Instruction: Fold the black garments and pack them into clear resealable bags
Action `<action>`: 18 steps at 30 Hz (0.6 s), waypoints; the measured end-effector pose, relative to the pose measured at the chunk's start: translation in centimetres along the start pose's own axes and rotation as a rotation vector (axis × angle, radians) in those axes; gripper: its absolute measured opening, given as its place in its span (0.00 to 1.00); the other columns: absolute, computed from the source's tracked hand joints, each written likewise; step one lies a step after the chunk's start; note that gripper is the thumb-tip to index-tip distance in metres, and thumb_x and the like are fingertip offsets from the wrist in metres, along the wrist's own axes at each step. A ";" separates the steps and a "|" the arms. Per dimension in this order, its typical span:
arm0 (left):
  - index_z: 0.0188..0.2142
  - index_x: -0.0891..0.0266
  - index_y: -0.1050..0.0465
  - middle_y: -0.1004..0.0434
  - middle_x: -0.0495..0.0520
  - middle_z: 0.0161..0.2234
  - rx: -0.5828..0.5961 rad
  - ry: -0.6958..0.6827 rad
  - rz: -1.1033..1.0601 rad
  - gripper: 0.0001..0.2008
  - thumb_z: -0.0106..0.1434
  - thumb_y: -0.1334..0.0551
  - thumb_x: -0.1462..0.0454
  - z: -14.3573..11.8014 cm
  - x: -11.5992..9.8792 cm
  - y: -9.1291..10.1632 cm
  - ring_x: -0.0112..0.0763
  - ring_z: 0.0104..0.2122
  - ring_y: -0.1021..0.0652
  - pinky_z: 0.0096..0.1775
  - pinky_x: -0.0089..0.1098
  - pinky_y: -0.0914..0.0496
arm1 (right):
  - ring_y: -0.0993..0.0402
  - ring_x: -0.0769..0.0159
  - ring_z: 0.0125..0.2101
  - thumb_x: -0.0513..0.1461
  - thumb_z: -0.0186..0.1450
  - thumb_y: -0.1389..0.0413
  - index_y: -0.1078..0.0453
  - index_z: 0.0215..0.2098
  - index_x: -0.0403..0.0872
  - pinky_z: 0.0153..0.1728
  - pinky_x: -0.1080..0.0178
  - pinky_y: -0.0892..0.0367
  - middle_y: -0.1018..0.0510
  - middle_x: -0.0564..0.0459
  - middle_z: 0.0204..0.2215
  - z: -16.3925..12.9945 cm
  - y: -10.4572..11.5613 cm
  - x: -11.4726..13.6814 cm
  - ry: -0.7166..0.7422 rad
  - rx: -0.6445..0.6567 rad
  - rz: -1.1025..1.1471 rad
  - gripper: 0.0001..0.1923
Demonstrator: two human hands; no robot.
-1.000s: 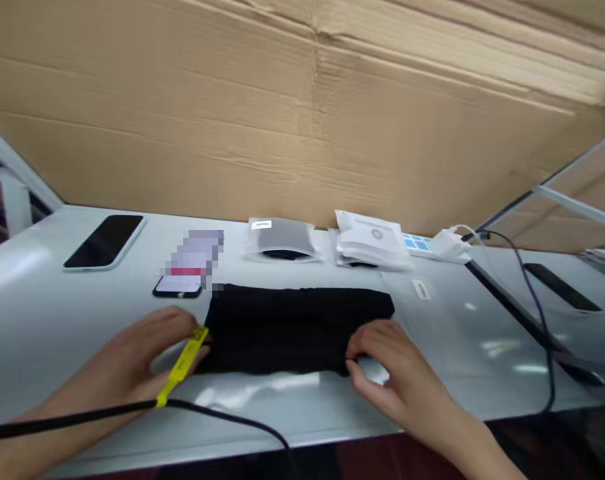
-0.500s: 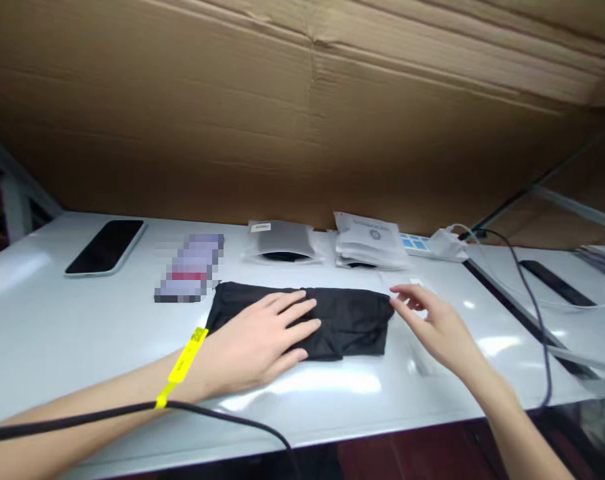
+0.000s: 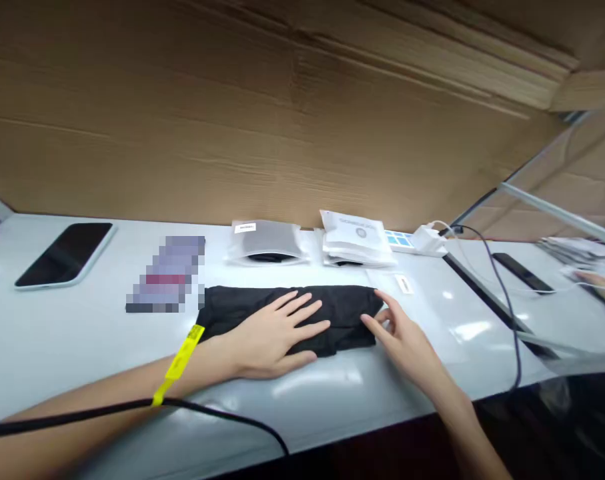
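Observation:
A folded piece of black cloth (image 3: 352, 307) lies flat on the white table, its long side running left to right. My left hand (image 3: 277, 337) rests palm down across its middle, fingers spread. At the cloth's right end, my right hand (image 3: 407, 340) touches the edge with thumb and index finger, their tips apart; its other fingers are curled and partly hidden. Just beyond that hand lies a clear plastic bag with a small white label (image 3: 403, 284). Behind the cloth are a frosted pouch with dark contents (image 3: 267, 241) and a stack of white printed pouches (image 3: 357, 237).
To the left lie a phone (image 3: 67, 255) and a blurred-out device (image 3: 165, 273). A power strip with a white charger (image 3: 429, 239) stands at the back right. A black cable (image 3: 222, 413) crosses my left forearm. Another person's hand (image 3: 602, 287) shows at the far right.
My right hand has come in against the cloth's right end, its thumb now over the fabric. My left hand stays flat on the cloth. The view has shifted; another person's hand appears at right.

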State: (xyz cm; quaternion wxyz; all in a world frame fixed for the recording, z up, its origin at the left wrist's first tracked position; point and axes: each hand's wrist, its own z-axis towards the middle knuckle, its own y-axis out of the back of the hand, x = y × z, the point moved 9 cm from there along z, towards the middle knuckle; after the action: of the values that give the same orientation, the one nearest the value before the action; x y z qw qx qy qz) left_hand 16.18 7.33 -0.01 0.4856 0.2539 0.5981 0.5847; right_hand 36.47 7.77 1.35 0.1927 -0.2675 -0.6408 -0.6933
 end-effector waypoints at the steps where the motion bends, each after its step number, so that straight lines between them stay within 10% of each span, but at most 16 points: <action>1: 0.67 0.55 0.45 0.48 0.59 0.68 -0.004 0.003 -0.003 0.28 0.72 0.51 0.50 0.0 0.0 0.0 0.50 0.67 0.46 0.66 0.51 0.50 | 0.27 0.62 0.27 0.53 0.64 0.49 0.40 0.60 0.46 0.33 0.59 0.31 0.24 0.54 0.30 -0.2 -0.2 0.0 -0.016 -0.021 0.021 0.32; 18: 0.61 0.59 0.35 0.34 0.59 0.62 -0.126 0.023 -0.009 0.26 0.70 0.48 0.49 -0.4 -0.1 0.8 0.50 0.63 0.35 0.62 0.49 0.42 | 0.27 0.64 0.32 0.55 0.60 0.44 0.40 0.60 0.48 0.36 0.59 0.29 0.28 0.49 0.42 -1.5 -1.3 -2.0 -0.142 -0.272 0.308 0.35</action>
State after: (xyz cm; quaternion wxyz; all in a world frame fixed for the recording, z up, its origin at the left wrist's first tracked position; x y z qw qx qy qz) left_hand 15.64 7.16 0.73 0.4963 0.2136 0.5667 0.6220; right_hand 37.04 6.22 -0.93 0.2131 -0.4339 -0.5050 -0.7151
